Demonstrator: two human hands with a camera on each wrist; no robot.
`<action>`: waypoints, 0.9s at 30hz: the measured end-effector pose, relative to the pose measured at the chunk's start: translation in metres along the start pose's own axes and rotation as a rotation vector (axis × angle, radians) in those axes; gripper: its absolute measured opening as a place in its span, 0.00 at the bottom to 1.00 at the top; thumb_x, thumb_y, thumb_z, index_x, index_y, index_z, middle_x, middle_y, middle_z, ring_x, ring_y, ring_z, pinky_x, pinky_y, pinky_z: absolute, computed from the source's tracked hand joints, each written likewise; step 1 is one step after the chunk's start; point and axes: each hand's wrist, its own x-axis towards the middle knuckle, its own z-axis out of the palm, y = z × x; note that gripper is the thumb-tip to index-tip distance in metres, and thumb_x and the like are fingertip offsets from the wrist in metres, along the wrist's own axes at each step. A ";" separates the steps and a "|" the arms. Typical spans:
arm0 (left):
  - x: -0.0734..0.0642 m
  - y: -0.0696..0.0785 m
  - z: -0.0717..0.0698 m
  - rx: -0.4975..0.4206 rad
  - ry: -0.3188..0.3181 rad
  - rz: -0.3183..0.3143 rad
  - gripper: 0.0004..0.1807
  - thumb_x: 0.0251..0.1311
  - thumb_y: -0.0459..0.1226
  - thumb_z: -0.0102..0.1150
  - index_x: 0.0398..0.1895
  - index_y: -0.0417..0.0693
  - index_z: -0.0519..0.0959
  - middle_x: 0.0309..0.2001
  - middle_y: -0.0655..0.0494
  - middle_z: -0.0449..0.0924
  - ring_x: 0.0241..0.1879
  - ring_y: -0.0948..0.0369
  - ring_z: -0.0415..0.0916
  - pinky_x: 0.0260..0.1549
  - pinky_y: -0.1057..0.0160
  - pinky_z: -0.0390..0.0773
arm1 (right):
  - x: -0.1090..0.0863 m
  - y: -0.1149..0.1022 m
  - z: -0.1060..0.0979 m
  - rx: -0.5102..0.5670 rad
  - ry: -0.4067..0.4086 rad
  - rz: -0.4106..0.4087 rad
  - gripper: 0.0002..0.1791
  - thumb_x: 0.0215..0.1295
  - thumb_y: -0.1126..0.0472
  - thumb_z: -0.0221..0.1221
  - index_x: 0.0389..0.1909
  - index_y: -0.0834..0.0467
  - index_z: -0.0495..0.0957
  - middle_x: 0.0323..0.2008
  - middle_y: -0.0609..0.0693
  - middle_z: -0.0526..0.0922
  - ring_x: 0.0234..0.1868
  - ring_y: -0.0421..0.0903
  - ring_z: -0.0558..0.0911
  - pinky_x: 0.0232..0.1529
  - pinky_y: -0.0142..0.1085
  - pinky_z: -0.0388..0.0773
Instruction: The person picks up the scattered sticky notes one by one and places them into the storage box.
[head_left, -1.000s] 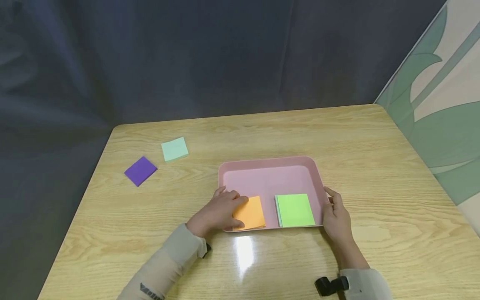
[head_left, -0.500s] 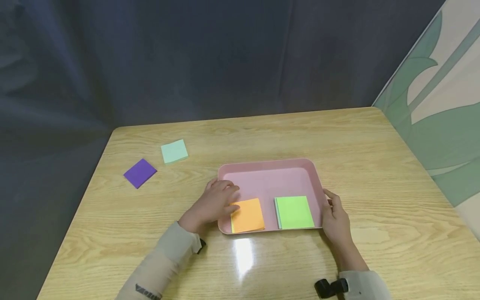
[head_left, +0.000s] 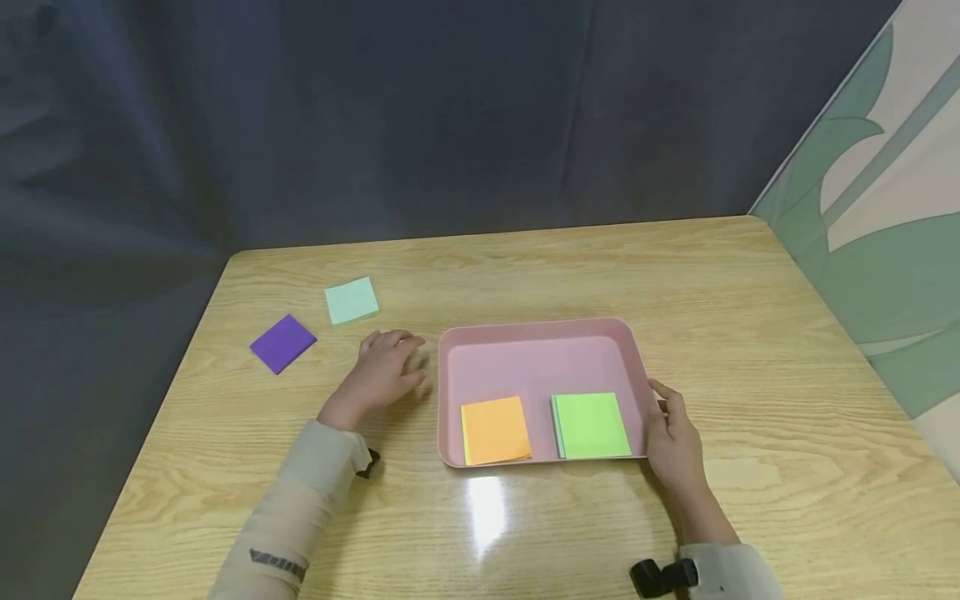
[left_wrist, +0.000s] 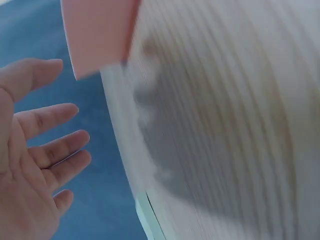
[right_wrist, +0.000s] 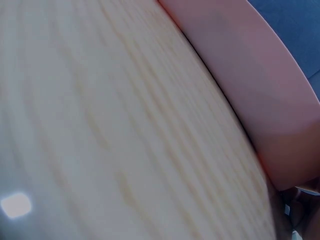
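Note:
My left hand (head_left: 378, 375) hovers left of the pink tray (head_left: 540, 327), holding nothing, its fingers loosely spread. In the left wrist view those fingers (left_wrist: 57, 150) stand apart from the tray corner (left_wrist: 97, 35). My right hand (head_left: 675, 437) holds the tray's right side near its front corner, fingers bent against the wall. In the right wrist view the hand is mostly hidden behind the tray wall (right_wrist: 260, 85). Inside the tray lie an orange sticky note pad (head_left: 497, 430) at front left and a bright green pad (head_left: 592, 426) at front right.
A purple sticky note pad (head_left: 282, 343) and a mint green pad (head_left: 352, 301) lie on the wooden table (head_left: 757, 333), beyond my left hand. A dark curtain (head_left: 450, 117) hangs behind the table, with a leaf-patterned panel (head_left: 892, 250) at the right.
My left hand has let go of the orange pad, lifted out of the tray and moved left and away over the table. The right hand and tray stay put.

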 end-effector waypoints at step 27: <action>0.039 -0.073 -0.008 -0.067 -0.095 -0.337 0.39 0.49 0.40 0.53 0.63 0.36 0.49 0.61 0.33 0.43 0.59 0.38 0.39 0.51 0.41 0.40 | -0.002 -0.001 0.001 -0.018 0.025 -0.036 0.22 0.64 0.64 0.32 0.60 0.56 0.58 0.41 0.63 0.69 0.36 0.55 0.72 0.31 0.38 0.67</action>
